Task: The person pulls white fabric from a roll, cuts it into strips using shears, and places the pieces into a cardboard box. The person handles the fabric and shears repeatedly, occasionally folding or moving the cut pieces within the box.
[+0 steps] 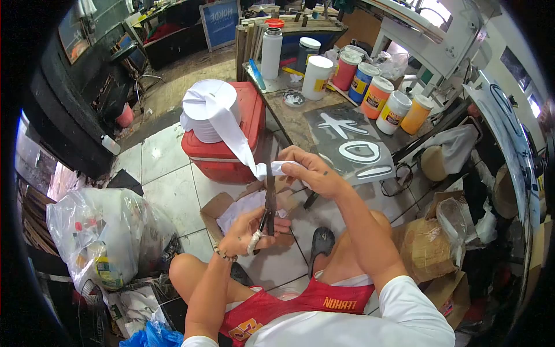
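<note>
A pair of dark scissors point(270, 199) with wrapped handles is held in my left hand point(251, 231), blades pointing up. The blades cross a white fabric strip point(231, 136) near its end. My right hand point(312, 172) pinches that end between thumb and fingers, just right of the blades. From there the strip runs up to a large white roll point(211, 113) standing on a red cooler box point(222, 156). Below my hands, a cardboard box point(214, 222) holds white fabric pieces point(245, 209), partly hidden by my left hand.
Right of the cooler, a table carries several paint jars point(377, 97), a white bottle point(272, 53) and a dark stencil sheet point(350, 144). A clear plastic bag point(104, 225) of containers sits at left. Cardboard boxes point(430, 246) stand at right.
</note>
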{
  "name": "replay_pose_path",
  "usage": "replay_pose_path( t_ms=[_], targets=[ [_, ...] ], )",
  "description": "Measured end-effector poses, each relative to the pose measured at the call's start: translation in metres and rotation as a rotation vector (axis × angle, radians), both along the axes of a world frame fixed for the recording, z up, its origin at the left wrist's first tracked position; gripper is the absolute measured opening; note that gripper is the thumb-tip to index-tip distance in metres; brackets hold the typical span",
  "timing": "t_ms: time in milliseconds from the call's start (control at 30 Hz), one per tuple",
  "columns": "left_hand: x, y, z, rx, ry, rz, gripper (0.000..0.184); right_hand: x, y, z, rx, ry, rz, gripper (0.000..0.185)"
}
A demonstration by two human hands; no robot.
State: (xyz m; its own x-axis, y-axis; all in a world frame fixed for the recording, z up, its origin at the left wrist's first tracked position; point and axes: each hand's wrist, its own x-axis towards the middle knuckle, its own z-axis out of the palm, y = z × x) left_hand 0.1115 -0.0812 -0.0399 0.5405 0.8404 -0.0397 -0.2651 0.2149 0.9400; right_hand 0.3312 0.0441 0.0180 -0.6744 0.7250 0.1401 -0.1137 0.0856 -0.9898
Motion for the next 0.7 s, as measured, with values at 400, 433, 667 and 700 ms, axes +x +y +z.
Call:
replay_pose_path(
  t_ms=[400, 433, 667, 700],
  targets=[
    [0.000, -0.001, 0.000, 0.130, -0.075, -0.027, 0.090, -0.019, -0.008, -0.011, -0.237, 0.149, 0.205, 0.021],
    [0.001, -0.002, 0.002, 0.123, -0.057, -0.006, 0.090, -0.019, -0.008, -0.011, -0.237, 0.149, 0.207, 0.021],
    [-0.008, 0.001, -0.008, -0.073, 0.012, -0.060, 0.090, -0.012, -0.006, 0.000, -0.056, -0.001, 0.083, 0.028],
    [-0.006, 0.002, -0.011, -0.071, 0.013, -0.063, 0.090, -0.010, -0.006, -0.001, -0.086, -0.035, 0.075, 0.030]
  ],
)
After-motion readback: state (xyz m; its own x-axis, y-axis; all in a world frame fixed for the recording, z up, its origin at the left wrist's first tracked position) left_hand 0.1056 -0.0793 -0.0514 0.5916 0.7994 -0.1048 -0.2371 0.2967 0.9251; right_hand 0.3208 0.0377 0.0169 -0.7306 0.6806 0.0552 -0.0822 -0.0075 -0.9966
